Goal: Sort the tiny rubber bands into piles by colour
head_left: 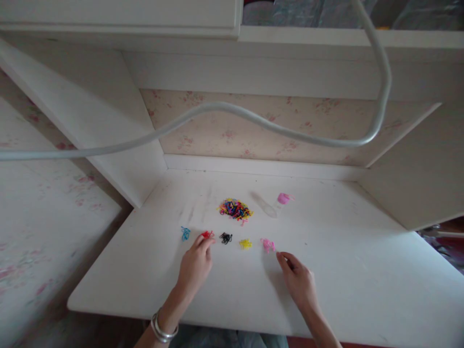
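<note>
Small rubber bands lie sorted by colour in a row on the white desk. My left hand (195, 263) reaches to the red bands (207, 234), its fingertips closed at their near edge and partly covering them. My right hand (297, 278) hovers just right of the pink bands (267, 245), thumb and forefinger pinched; whatever is between them is too small to make out. Between the hands lie black bands (225, 238) and yellow bands (245, 244). Blue bands (185, 233) sit left of the red ones. Behind the row is a mixed-colour heap of bands (235, 209).
A clear container with a pink top (283, 198) lies behind the pink bands. A pale cable (224, 107) crosses the view above the white desk (348, 280). Side panels and an overhead cabinet (119, 17) enclose the desk's back.
</note>
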The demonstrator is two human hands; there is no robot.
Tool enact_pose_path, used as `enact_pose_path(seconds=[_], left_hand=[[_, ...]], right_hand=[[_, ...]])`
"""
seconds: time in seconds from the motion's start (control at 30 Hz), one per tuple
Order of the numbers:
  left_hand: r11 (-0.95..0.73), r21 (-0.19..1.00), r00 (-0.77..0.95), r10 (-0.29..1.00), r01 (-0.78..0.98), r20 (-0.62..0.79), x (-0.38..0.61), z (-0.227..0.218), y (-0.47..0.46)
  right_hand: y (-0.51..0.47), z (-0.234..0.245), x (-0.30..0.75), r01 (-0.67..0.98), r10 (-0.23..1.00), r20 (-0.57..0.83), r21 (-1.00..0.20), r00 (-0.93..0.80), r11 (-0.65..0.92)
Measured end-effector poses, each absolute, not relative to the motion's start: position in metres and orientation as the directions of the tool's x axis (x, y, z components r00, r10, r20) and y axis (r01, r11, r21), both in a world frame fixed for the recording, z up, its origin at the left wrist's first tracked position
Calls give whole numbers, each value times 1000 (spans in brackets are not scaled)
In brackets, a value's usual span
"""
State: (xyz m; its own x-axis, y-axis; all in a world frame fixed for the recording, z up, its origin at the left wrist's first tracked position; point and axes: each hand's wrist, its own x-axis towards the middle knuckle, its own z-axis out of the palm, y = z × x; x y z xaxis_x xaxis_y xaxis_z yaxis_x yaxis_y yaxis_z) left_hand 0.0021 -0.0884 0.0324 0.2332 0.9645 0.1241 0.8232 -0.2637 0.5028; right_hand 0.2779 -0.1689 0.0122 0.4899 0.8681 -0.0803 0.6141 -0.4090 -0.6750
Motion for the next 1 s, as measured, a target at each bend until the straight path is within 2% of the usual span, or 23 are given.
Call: enact_pose_path(seconds=[0.13, 0.3, 0.4, 0.7, 0.83, 1.0], left_hand=[[-239, 619, 185, 971, 748, 151, -30, 17, -114], [-180, 677, 59, 978, 714, 198, -73, -1, -138], [-169, 676, 12, 973, 717, 230, -88, -5, -141], [-294, 621, 101, 940, 727, 326, -86, -15, -139], [-291, 623, 110, 943, 726, 313, -86, -17, -140], [-275, 601, 95, 945, 750, 314, -85, -19, -141]], right_hand=[[-139, 35, 254, 752, 940, -38, -589, 339, -295], [-88, 48, 222, 940, 983, -81, -289, 165, -182], [-66, 46, 212, 971, 986, -103, -189, 129, -147], [-56, 38, 208, 989, 985, -140, -88, 102, -115], [-72, 41, 190, 992, 990, -125, -107, 60, -74], [-80, 41, 145, 981, 992, -90, -181, -90, 72]])
